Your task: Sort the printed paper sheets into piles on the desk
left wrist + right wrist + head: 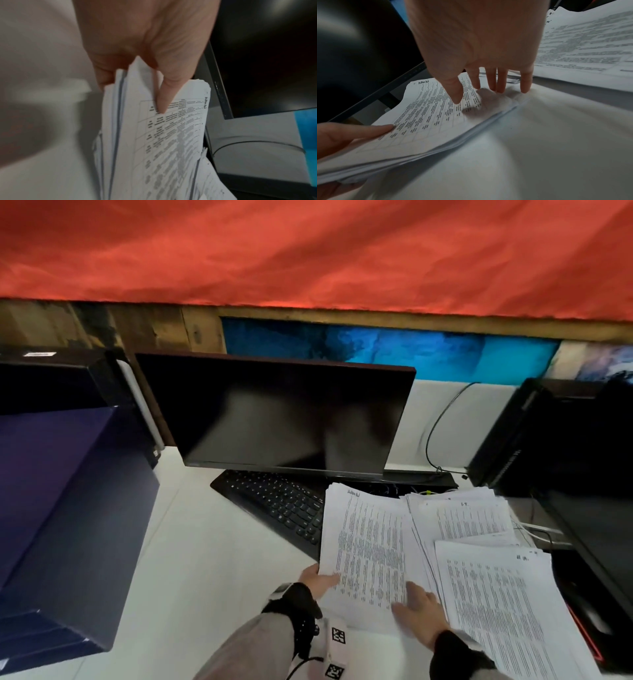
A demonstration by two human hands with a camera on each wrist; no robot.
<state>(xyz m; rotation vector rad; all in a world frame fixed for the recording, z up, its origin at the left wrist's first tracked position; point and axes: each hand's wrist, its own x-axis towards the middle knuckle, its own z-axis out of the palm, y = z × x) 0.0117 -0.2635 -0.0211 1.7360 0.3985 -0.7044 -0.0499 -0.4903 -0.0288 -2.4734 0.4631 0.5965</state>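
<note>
Both hands are at one stack of printed sheets [366, 546] on the white desk [219, 570], just in front of the person. Left hand [317, 578] grips the stack's near left corner, thumb on top of the printed page and fingers curled beneath, so that this edge is raised off the desk; the left wrist view shows the thumb [163, 100] pressing on the table of text. Right hand [419, 607] is spread with straight fingers, holding nothing; its fingertips [500, 88] come down at the stack's near right edge, though whether they actually touch the paper cannot be told. The far end of the stack overlaps the black keyboard [274, 501] below the dark monitor [281, 416]. To the right lie two more piles: a far pile [469, 515] touching the held stack, and a near pile [507, 607] just beside the right hand, overlapping it.
</note>
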